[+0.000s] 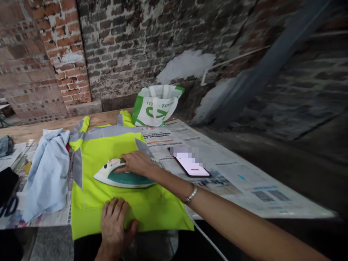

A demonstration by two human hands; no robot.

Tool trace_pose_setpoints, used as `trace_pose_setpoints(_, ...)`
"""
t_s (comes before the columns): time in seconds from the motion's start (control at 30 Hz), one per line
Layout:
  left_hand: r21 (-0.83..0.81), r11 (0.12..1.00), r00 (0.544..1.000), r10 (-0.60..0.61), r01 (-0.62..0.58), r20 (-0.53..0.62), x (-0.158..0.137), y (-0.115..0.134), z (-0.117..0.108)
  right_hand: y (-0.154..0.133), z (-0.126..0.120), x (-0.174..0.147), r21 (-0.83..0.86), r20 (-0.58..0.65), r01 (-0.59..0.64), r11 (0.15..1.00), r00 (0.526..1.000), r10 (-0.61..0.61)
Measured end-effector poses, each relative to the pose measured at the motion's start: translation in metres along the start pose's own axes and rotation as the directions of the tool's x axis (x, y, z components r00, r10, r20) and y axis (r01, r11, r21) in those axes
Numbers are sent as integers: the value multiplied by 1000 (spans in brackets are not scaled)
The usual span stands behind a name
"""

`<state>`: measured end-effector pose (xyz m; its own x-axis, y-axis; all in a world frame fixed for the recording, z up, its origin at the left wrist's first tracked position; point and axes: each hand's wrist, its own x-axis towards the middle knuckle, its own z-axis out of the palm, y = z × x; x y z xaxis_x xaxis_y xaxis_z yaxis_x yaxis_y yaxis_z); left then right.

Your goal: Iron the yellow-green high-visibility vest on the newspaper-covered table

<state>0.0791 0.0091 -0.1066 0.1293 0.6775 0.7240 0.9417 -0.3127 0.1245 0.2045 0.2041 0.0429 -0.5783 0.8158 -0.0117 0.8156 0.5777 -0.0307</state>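
Note:
A neon yellow top with grey panels [108, 145] lies spread on the newspaper-covered table, its lower edge hanging over the front. My right hand [137, 163] is wrapped round the handle of a white and green clothes iron [127, 179], whose pointed end faces left on the fabric. Near the hem, my left hand [116, 221] rests flat on the top with its fingers stretched out. A pale cord [208, 237] runs down past the table's front edge under my right forearm.
A phone with a lit screen [190, 163] lies on the newspaper [225, 156] at right. Behind stands a white and green bag [159, 105]. Left of the top are a light blue cloth [50, 174] and dark-handled scissors [9, 207]. A brick wall [122, 47] closes off the back.

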Motion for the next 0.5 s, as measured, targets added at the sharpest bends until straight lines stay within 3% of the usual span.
trace_pose_setpoints(0.4, -31, 999, 999, -33, 34, 27, 9, 12, -11, 26, 3, 104, 41, -121, -188, 981, 974, 192)
trace_pose_setpoints(0.5, -31, 998, 999, -45, 46, 9, 7, 16, -12, 28, -2, 120, 69, -83, -217, 974, 971, 223)
